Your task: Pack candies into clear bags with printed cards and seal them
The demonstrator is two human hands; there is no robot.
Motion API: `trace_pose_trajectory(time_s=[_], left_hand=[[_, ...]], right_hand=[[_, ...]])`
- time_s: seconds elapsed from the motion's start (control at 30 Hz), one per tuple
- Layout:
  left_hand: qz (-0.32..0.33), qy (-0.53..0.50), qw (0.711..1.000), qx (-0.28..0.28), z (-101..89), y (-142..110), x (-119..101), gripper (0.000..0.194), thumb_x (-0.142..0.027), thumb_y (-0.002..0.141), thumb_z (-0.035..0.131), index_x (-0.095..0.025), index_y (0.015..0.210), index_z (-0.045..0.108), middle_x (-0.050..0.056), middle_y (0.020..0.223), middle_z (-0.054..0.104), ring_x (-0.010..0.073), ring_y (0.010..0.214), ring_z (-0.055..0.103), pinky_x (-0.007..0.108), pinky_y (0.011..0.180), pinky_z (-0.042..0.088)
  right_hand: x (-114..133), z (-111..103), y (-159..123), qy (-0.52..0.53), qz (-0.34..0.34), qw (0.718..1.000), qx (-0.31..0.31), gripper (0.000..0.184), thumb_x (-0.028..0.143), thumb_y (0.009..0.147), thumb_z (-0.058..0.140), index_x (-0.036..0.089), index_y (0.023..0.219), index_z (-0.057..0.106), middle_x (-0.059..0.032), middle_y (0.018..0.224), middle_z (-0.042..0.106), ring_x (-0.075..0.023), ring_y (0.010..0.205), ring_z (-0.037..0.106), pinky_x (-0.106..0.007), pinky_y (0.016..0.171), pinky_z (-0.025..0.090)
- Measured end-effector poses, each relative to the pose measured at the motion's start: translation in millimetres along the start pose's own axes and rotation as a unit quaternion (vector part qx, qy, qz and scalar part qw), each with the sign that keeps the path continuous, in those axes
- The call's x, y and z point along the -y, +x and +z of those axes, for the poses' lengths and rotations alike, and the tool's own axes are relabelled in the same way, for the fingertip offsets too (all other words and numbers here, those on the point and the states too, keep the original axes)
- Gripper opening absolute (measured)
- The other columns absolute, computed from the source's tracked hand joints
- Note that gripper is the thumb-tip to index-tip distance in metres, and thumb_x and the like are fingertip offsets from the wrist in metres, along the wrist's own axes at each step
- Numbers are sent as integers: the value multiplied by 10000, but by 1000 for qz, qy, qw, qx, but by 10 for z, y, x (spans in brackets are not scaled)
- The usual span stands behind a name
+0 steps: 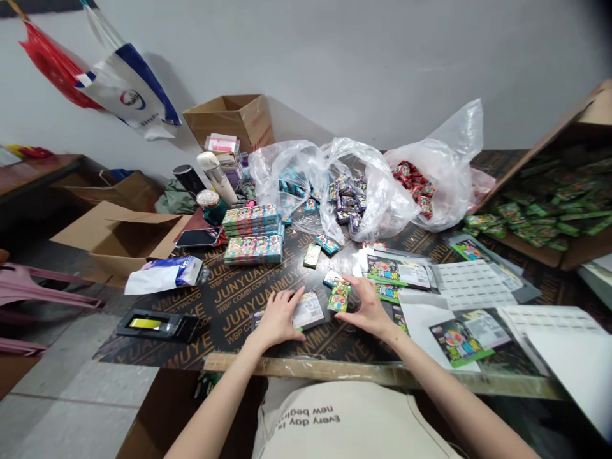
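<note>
My right hand (pixel 366 306) pinches a small green printed packet (pixel 339 296) between thumb and fingers, just above the dark tabletop. Partly behind it lies a small blue-and-white packet (pixel 331 278). My left hand (pixel 282 319) rests with fingers apart on a flat printed card (pixel 308 310), whose white panel shows beside the thumb. Farther back are a loose green packet (pixel 312 256) and a loose blue packet (pixel 327 244). To their left, packets stand in neat stacked rows (pixel 253 248).
Clear plastic bags hold blue, purple and red packets (pixel 351 203) along the wall. At right, a tipped carton holds green packets (pixel 540 220); printed cards (pixel 461 341) and label sheets (pixel 473 285) lie nearer. Leftward are a phone (pixel 198 237), a tape cutter (pixel 157 324) and bottles (pixel 217 175).
</note>
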State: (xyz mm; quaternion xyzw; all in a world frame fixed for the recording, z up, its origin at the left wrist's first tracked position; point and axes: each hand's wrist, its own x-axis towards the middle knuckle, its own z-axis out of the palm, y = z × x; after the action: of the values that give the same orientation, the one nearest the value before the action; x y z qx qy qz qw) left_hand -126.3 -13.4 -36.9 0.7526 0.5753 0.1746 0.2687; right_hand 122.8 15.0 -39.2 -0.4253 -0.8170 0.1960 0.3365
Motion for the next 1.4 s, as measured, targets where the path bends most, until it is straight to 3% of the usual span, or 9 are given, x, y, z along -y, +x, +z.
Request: trace_pose_trajectory(time_s=[0.3,0.43,0.53,0.63,0.83,0.97,1.03,1.2,1.4], left_hand=[[48,-8,999,-12,91,-111,-3,1025,-228,488,696,-245,1381,194,69,1141,500,282,1078,453,492,1013,234],[-9,-110,985,-130,48,19,-150,938,-265,505,733,-250,1341,307,49,1097,465,251,1047,469,399,939,360],[-45,-247,942,-223,89,200,-319,676,-321,611,697,-212,1235,464,33,979,493,197,946,513,313,853,417],[-50,-384,895,-222,222,327,-524,367,-340,699,633,-164,1021,620,29,851,551,162,818,535,251,754,434],[-130,-561,794,-192,481,322,-842,349,-476,702,601,-134,716,666,14,663,598,139,652,534,223,605,420],[-183,-674,703,-137,425,372,-925,322,-451,675,625,-131,708,653,12,619,623,128,584,553,228,574,424],[-205,-684,687,-132,345,429,-923,249,-380,626,663,-139,687,650,1,627,635,110,560,550,211,554,415],[-197,-650,726,-109,125,535,-898,190,-220,541,681,-143,714,663,12,661,651,104,549,554,183,497,377],[-41,-446,885,-130,-62,548,-909,105,-253,594,692,-149,583,677,43,655,662,155,654,581,256,671,442]], right_hand=[[-85,142,-10,198,7,966,164,861,341,534,772,236,1294,382,-100,1310,446,-266,1199,413,-439,1002,304],[64,126,146,370,156,916,-2,873,339,583,751,311,1324,290,-69,1275,486,-221,1163,467,-421,967,367],[265,124,311,500,266,817,-106,712,420,710,630,308,1316,272,-42,1087,609,-188,954,600,-366,809,484],[408,94,447,549,309,755,-179,505,491,763,524,226,1184,435,-29,916,652,-185,831,622,-315,694,506],[354,-23,423,525,372,728,-237,233,264,637,625,204,838,524,20,660,644,-172,637,616,-266,565,476],[370,-123,316,547,368,721,-212,361,203,629,590,240,965,462,21,698,679,-204,673,646,-302,583,478],[374,-171,286,570,353,716,-192,417,242,657,578,253,1048,434,-2,826,694,-222,762,655,-341,636,487],[268,-214,243,604,368,695,-128,409,205,653,579,226,1054,499,-38,920,690,-195,776,646,-327,671,481],[217,-267,153,462,269,832,-147,118,266,687,627,185,759,675,-29,813,690,-183,791,609,-327,777,456]])
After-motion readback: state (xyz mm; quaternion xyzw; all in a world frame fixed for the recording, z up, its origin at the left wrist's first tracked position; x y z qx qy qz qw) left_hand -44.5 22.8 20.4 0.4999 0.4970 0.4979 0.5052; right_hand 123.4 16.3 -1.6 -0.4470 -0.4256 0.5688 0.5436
